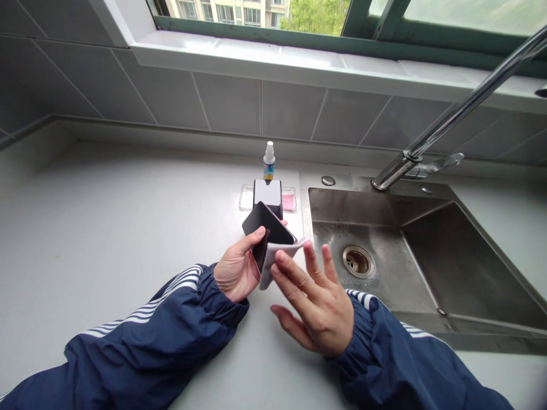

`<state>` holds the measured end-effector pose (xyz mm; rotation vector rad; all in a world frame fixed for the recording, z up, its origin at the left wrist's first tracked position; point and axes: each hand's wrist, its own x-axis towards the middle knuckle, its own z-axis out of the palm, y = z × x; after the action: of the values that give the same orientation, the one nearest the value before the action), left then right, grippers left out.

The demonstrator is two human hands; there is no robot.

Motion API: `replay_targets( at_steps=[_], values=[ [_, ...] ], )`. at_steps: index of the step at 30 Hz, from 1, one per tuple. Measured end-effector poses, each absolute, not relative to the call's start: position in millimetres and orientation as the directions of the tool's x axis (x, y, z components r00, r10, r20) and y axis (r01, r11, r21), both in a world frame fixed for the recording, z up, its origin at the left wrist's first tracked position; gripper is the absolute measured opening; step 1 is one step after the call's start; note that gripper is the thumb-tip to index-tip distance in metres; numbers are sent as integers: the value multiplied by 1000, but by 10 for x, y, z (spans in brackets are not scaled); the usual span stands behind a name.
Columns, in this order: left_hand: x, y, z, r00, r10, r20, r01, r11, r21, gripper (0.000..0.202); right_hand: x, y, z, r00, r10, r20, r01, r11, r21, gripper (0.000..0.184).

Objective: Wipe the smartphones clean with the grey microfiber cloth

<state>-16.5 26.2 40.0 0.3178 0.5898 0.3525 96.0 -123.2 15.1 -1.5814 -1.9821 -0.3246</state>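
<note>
The left hand (239, 266) grasps a dark, glossy, tilted phone (272, 224); the right hand (317, 307), fingers spread, touches a pale cloth (267, 267) against it. Beyond the grip, a box (268, 192) partly hides a clear tray (246, 199).

Head-worn view — forward, down over the counter (128, 216)

Navy-blue sleeves (141, 336) with white stripes (188, 277) gather at the cuffs (224, 307) above bare hands (318, 313).
</note>
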Motion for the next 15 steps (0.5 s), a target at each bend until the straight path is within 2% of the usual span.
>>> replay_targets(
  at_steps=[3,8,11,15],
  values=[
    [-166,252,393,768,418,-486,-220,884,412,36,976,-1236,159,-85,803,590,956,233,-180,84],
    [-177,269,415,807,329,-490,-190,931,311,37,939,-1236,156,-179,812,556,933,319,-165,71],
    [-174,266,402,784,410,-466,-241,893,380,35,962,-1235,163,-135,812,567,943,281,-177,75],
    [-172,253,369,792,375,-481,-180,897,403,36,974,-1252,191,-164,810,563,929,319,-188,72]
  ],
)
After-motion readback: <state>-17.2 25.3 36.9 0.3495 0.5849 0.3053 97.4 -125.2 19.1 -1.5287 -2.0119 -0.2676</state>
